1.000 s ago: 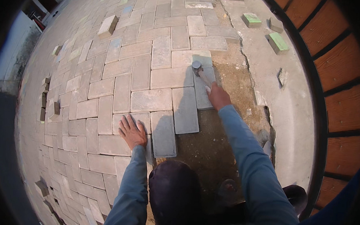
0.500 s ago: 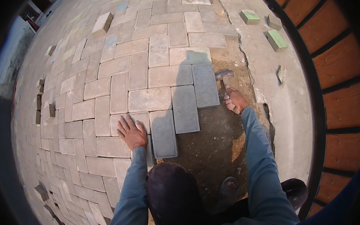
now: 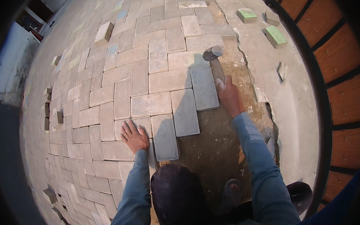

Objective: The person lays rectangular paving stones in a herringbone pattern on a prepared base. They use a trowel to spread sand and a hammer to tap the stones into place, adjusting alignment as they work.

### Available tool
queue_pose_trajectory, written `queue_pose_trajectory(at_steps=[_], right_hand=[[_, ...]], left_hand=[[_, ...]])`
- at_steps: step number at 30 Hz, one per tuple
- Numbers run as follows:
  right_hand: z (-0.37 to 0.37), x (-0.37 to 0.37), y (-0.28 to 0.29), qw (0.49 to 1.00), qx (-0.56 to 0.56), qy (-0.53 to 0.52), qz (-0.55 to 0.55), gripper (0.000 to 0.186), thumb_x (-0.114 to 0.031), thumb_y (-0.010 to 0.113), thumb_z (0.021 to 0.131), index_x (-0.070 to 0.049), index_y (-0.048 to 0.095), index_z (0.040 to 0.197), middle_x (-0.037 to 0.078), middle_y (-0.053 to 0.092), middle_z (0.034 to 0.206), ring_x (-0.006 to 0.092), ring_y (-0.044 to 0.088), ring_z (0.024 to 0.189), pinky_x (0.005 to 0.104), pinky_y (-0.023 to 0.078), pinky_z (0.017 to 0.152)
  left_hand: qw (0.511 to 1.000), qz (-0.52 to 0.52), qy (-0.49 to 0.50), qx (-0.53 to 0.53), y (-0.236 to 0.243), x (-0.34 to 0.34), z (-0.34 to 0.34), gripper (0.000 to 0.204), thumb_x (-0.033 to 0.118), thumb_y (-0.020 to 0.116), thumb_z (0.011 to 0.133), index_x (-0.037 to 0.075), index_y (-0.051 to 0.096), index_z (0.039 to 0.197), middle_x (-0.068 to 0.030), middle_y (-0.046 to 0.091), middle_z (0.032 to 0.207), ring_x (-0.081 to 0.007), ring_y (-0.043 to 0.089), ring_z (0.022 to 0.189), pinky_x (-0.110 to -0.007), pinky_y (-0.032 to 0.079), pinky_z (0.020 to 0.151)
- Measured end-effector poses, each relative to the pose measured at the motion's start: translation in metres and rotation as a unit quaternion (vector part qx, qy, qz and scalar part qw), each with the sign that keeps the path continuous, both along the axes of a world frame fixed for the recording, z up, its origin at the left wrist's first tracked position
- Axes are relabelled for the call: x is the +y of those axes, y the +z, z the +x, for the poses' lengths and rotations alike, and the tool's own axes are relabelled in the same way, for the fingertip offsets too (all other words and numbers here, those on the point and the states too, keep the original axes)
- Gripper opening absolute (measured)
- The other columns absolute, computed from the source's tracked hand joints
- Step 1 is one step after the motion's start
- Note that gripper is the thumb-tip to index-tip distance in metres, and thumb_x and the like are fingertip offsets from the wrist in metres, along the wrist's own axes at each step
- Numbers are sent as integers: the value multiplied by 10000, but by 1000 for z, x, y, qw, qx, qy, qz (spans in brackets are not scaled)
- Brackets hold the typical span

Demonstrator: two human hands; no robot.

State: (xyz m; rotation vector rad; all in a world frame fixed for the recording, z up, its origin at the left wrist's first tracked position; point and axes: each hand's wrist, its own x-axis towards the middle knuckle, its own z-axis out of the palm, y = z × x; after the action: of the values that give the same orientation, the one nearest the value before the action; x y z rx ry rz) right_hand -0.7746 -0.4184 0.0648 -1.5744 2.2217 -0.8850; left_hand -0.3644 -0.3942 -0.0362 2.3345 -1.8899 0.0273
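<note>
1. In our right hand (image 3: pixel 231 98) we grip a hammer (image 3: pixel 212 53), the fingers closed around its handle.
2. We see the hammer's grey head raised toward the far end of the laid edge, in front of a pale paver (image 3: pixel 182 61); we cannot tell whether the two touch.
3. Just left of our right hand lies a grey paver (image 3: pixel 204 88), flat at the edge of the laid surface.
4. Our left hand (image 3: pixel 136 138) rests palm down on another paver (image 3: pixel 145 123), its fingers open, slightly spread and holding nothing.
5. Between our hands, two more edge pavers (image 3: pixel 185 112) sit in a stepped row, beside bare soil (image 3: pixel 210 150).
6. Beyond the soil on our right runs a concrete strip (image 3: pixel 296 102), bearing two green-topped blocks (image 3: pixel 276 37) and a plain grey block (image 3: pixel 272 18).
7. A loose block (image 3: pixel 104 32) sits on the laid paving, well apart from our hands.
8. Slatted wooden panels (image 3: pixel 345 96) curve along the right side.
</note>
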Motion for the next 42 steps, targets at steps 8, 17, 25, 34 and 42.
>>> queue_pose_trajectory(at_steps=[8,17,25,34,42], right_hand=[[-37,-24,-52,998,18,41,32,394,-404,554,1030,-13,511,1020,247,686,895,437,683,776,528,520,672],[-43,51,-38,798,-553,-173,166,340,-439,501,1067,-127,474,936,-15,443,672,111,385,477,286,312,394],[-105,52,-15,911,-326,-66,244,368,-434,579,1026,-74,531,970,51,533,726,164,504,535,332,384,430],[-251,196,111,875,412,-11,254,330,-371,647,965,-42,614,979,179,703,886,386,706,819,508,543,735],[-268,376,39,881,392,-189,187,299,-166,623,954,-35,585,1220,182,580,1099,367,589,1060,464,465,923]], left_hand=[[999,-16,-23,39,0,-6,-20,641,432,383,1054,106,322,1602,-170,268,1674,-374,187,1558,-559,117,1252],[1000,-14,2,12,-3,5,-3,638,407,392,1044,83,342,1592,-204,272,1664,-397,200,1550,-568,119,1251],[999,4,-8,45,24,-2,-3,661,434,371,1047,78,318,1601,-210,252,1669,-398,171,1558,-556,98,1260],[1000,-14,2,-1,-13,3,14,655,440,377,1052,109,302,1613,-188,255,1675,-386,192,1555,-547,131,1252],[1000,-15,-21,-4,-11,-1,-5,639,445,371,1057,134,312,1612,-159,268,1676,-370,227,1544,-533,152,1251]])
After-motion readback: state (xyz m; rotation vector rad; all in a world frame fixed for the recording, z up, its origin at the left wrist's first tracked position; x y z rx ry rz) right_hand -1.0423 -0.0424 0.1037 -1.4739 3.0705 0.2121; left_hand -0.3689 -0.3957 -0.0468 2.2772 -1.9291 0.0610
